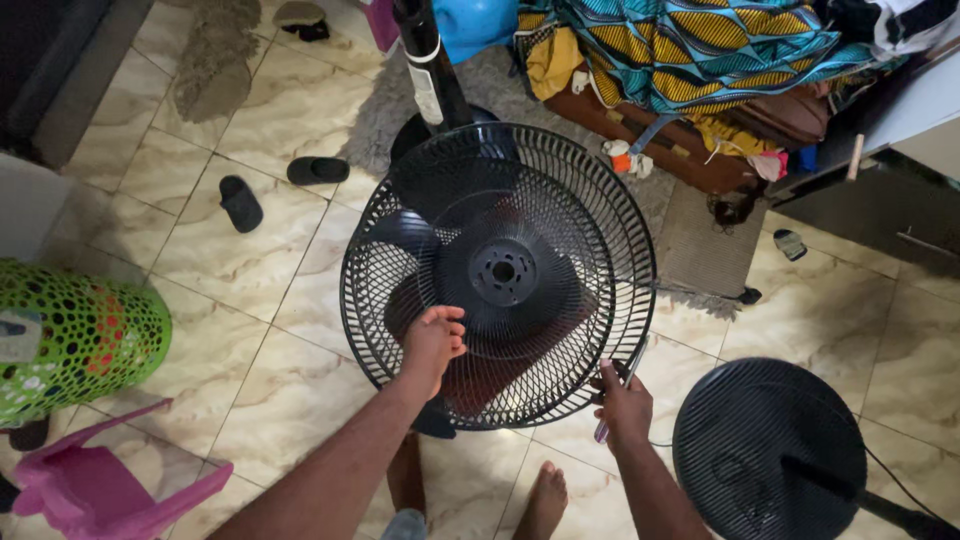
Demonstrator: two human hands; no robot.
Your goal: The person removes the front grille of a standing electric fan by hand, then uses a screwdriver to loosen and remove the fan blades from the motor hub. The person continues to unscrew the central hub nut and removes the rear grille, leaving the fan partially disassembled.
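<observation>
A: Far left first?

B: Green perforated basket (pixel 75 335), pink plastic chair (pixel 100 490) below it, two dark slippers (pixel 240 203) further up the tiled floor (pixel 250 270). All well apart from the work.

A: Then the left hand (pixel 432 340)?

B: Rests on the lower left of the fan guard (pixel 560 180), fingers bent onto the wires. Cannot tell whether that grip hooks through the mesh or only presses on top.

A: And the guard itself?

B: Round, black, thin wire, face up in the middle of the view, over the dark blades (pixel 400 235) and hub (pixel 503 271), with the fan pole (pixel 425 60) running away at the top. Probably light for its width. Likely springy too: thin radial wires, prone to bend under a push near the centre.

A: Best place to take hold?

B: Judging by the build, at the outer rim, on opposite sides, where the ring looks stiffest. Not at the fine middle wires. Smooth painted wire, so perhaps a little slippery.

A: Right hand (pixel 622 405)?

B: At the lower right rim, grip closed round a slim tool (pixel 603 432) with a pale handle, touching the ring's edge. Tip hidden behind the fingers.

A: Further right?

B: Second round black guard (pixel 768 450), lying apart on the floor, untouched.
</observation>
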